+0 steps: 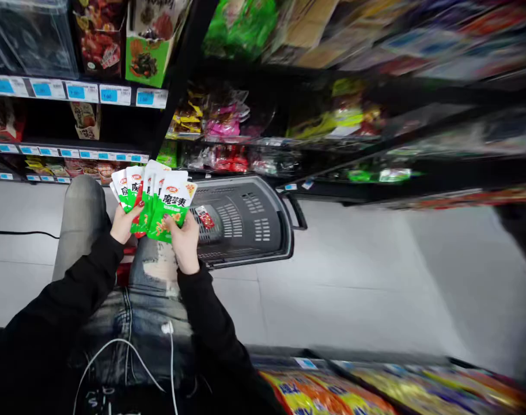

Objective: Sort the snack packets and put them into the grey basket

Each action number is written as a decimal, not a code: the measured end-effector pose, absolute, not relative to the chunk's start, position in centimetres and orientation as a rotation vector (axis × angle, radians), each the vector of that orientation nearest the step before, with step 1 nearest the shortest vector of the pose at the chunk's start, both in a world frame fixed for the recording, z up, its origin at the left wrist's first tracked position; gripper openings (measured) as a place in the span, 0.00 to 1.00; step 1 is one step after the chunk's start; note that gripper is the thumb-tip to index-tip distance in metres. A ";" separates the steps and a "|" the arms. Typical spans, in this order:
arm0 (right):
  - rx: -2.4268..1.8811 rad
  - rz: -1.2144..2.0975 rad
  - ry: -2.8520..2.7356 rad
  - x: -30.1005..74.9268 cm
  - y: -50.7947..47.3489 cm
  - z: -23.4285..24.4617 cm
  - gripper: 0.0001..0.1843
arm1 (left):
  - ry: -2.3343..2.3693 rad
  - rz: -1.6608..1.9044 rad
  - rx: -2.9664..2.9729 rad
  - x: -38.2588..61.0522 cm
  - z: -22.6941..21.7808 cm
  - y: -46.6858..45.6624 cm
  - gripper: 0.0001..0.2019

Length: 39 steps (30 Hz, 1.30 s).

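Observation:
Several green-and-white snack packets [171, 204] are fanned out above my knees, with black lettering on their fronts. My left hand [125, 222] grips the left part of the fan, its thumb over the lower edge. On the right, my right hand [185, 235] pinches the front packet near its bottom corner. A bit of red packaging shows between and under the packets. Just beyond my right hand, a dark grey shopping basket [263, 199] stands on the floor, and one small red-and-white packet [205, 218] lies inside it.
Dark shelves [142, 124] with price tags and snack boxes run along the far side. Bagged goods [228, 121] fill the shelves further right. Yellow-and-red bags [318, 392] line the near side. A white earphone cord [116, 341] hangs over my lap. Grey tiled floor [353, 276] lies between.

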State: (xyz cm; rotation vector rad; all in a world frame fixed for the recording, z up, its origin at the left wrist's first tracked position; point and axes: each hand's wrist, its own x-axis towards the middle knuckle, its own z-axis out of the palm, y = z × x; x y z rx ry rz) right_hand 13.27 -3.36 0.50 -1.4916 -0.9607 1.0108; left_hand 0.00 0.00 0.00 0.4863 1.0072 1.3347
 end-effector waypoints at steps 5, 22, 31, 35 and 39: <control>-1.263 1.129 -0.585 15.4 -2.8 0.3 0.13 | 1.055 1.325 0.522 -0.3 -0.6 0.0 0.19; -1.017 1.424 -0.408 12.0 -2.7 0.8 0.16 | 0.933 1.350 0.478 0.4 0.1 -0.4 0.19; -1.065 1.140 -0.420 14.5 -2.4 0.3 0.17 | 0.951 1.317 0.511 0.1 0.0 -0.2 0.20; -0.964 1.313 -0.315 16.9 -2.6 0.9 0.13 | 0.964 1.368 0.508 0.0 0.1 -0.2 0.20; -0.972 1.356 -0.371 16.8 -2.8 0.6 0.15 | 0.974 1.372 0.508 0.1 0.3 -0.2 0.20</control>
